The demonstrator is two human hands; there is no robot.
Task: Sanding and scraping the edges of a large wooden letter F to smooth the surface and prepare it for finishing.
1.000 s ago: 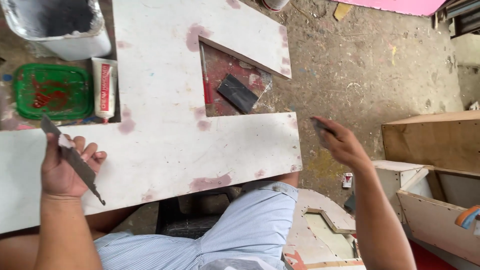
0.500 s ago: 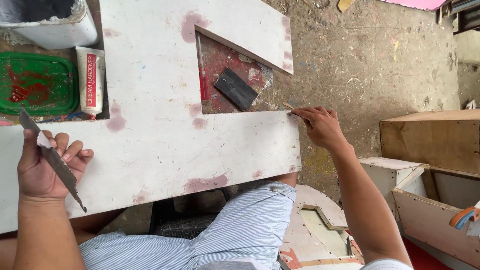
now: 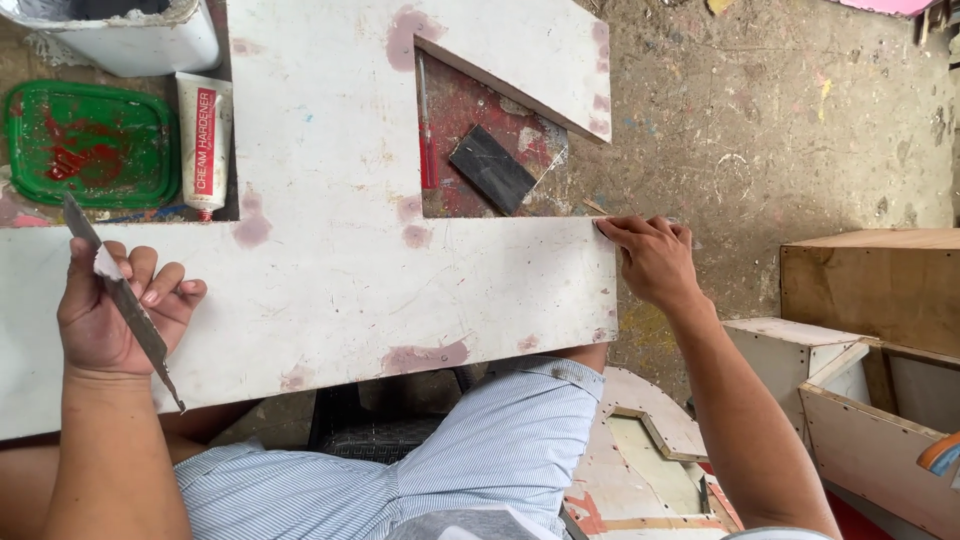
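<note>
A large white cut-out board with pink filler patches lies across my lap. My left hand grips a thin metal putty blade with a dab of pale filler on it, held over the board's left part. My right hand rests on the board's right end, fingertips on its upper corner. Through the board's angular cut-out I see a dark flat scraper and a red-handled tool lying on a red-stained surface.
At the upper left stand a green plastic lid smeared with red, a white tube and a white tub. Plywood boxes stand at the right on a dirt floor. More cut wood pieces lie near my knee.
My right hand has come in from the right and settled on the board's right corner. My left hand and the blade have stayed nearly in place.
</note>
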